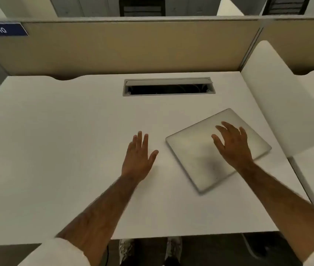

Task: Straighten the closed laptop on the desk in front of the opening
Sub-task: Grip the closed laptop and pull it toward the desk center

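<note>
Nothing is straightened yet: laptop (217,150) is lying skewed, right of the opening (168,89); right hand (233,145) is hovering spread over it, left hand (138,158) flat, both gripping nothing.

**What the view leaves hidden or unclear**

The right hand (233,144) covers part of the closed laptop (206,158), and its wrist hides a stretch of the lid's edge nearest the desk's right side; whether the palm presses the lid cannot be told. The whole picture is soft with blur, so no marks on the lid can be read. Inside the opening (168,89) near the desk's (56,141) back edge only darkness and faint cable shapes show. The desk's left side runs past the frame. Both sleeves are cut off at the bottom corners. Under the front edge, the shoes (127,250) are blurred.
</note>
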Available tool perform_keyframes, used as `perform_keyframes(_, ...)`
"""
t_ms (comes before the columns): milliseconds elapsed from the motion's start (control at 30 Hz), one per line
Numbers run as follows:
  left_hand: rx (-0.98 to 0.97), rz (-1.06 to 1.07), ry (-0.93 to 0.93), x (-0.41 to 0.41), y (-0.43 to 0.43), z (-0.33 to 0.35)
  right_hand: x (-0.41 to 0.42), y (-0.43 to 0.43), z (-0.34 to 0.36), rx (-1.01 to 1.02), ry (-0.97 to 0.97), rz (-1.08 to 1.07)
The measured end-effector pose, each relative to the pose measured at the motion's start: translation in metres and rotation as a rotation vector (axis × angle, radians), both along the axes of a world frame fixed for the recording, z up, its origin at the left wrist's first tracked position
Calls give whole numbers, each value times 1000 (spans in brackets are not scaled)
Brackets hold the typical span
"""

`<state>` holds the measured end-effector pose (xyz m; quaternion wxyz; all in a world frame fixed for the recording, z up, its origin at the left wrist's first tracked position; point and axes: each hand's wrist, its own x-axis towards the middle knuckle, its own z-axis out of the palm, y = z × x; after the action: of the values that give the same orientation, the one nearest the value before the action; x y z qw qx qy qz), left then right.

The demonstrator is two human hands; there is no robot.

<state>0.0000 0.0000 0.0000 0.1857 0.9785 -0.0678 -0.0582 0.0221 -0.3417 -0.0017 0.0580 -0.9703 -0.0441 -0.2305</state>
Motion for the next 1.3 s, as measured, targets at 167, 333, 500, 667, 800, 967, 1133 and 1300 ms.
perform_keyframes(167, -81, 30, 87, -24, -48, -19, -21, -23, -31, 72, 157, -61)
perform_keyframes(333, -100, 89, 83, -36, -88, -23, -33, -53, -45, 137, 294, -88)
perform_keyframes(500, -303, 224, 196, -35, -118, -15, -34, -87, -49, 190, 297, -157)
perform_keyframes(667, -654, 476, 363, -32, -147, -13, -22, -114, -42, 301, 308, -352)
perform_keyframes(800, -715, 625, 440, -32, -164, -2, -9, -129, -35, 443, 415, -479)
perform_keyframes(967, -718, 728, 456, -32, -177, 0, 14, -145, -26, 548, 557, -566)
perform_keyframes(1133, -720, 794, 482, -28, -190, 4, 32, -147, -18, 525, 702, -620)
perform_keyframes(1300, -865, 924, 485, -20, -185, 3, 41, -154, -19, 545, 742, -618)
